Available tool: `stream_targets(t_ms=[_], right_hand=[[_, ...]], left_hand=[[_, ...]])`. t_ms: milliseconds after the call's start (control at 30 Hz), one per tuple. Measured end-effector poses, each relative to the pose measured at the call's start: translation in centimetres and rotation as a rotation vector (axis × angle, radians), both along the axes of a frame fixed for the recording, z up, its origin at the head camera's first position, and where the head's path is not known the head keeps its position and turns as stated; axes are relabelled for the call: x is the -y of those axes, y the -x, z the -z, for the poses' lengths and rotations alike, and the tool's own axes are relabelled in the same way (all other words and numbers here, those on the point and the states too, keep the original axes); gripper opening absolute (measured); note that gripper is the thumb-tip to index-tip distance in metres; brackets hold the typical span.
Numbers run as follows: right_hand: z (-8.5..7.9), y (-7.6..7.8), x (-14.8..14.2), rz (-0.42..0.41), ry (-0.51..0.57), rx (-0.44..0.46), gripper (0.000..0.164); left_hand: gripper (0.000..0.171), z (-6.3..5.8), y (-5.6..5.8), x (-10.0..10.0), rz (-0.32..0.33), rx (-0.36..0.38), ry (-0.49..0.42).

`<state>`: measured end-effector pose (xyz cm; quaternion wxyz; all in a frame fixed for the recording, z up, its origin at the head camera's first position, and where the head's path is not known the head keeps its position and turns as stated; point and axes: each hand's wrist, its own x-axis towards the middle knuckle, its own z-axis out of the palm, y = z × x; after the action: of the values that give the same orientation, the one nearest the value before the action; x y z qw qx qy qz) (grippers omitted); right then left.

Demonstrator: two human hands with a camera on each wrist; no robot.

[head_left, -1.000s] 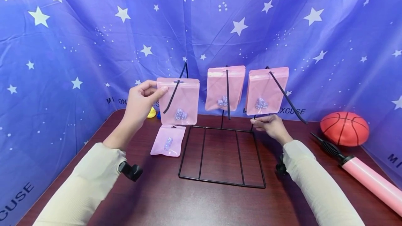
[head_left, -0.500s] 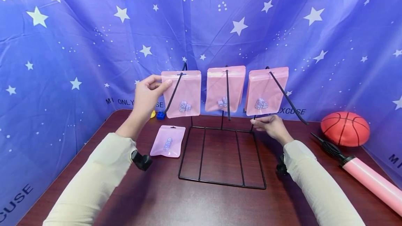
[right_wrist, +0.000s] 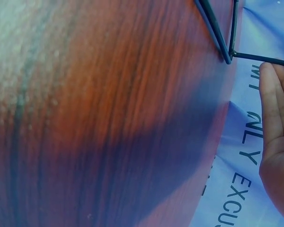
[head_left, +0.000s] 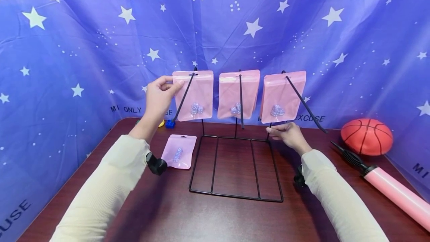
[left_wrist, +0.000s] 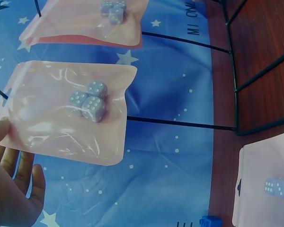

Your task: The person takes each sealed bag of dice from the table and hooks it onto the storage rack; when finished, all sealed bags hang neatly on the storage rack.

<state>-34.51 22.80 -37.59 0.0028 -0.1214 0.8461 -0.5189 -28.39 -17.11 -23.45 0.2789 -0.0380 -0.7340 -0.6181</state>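
Observation:
My left hand (head_left: 159,98) pinches the upper left edge of a pink zip bag (head_left: 203,92) between thumb and fingers. The left hook of a black wire rack (head_left: 213,165) passes through the bag's hang hole. Three dotted dice (left_wrist: 91,100) show through its clear front in the left wrist view. My right hand (head_left: 289,136) grips the rack's right upright low down, just under the right-hand bags. More pink bags of dice hang from the middle hook (head_left: 240,102) and the right hook (head_left: 305,104). Another pink bag (head_left: 179,161) lies on the table left of the rack base.
An orange-red basketball (head_left: 367,137) and a pink hand pump (head_left: 396,193) lie at the right. A blue toy block (head_left: 170,124) and a partly hidden yellow toy (head_left: 161,123) stand behind the left forearm. A starry blue cloth (head_left: 215,21) hangs behind the table (head_left: 231,219).
My left hand has lifted the pinched bag and moved it back along the left hook, up toward the rack's top. The right hand keeps its grip on the upright.

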Motion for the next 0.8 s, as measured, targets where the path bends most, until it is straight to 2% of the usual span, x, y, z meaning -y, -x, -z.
stream_targets(t_ms=[200,800], right_hand=[[0.0,0.0,0.1,0.006,-0.001,-0.001,0.034],[0.1,-0.1,0.2,0.019,0.003,-0.014,0.033]], left_hand=[[0.028,-0.3,0.3,-0.1,-0.030,0.027,0.012],[0.031,-0.6,1.4,-0.5,-0.057,0.078,0.000]])
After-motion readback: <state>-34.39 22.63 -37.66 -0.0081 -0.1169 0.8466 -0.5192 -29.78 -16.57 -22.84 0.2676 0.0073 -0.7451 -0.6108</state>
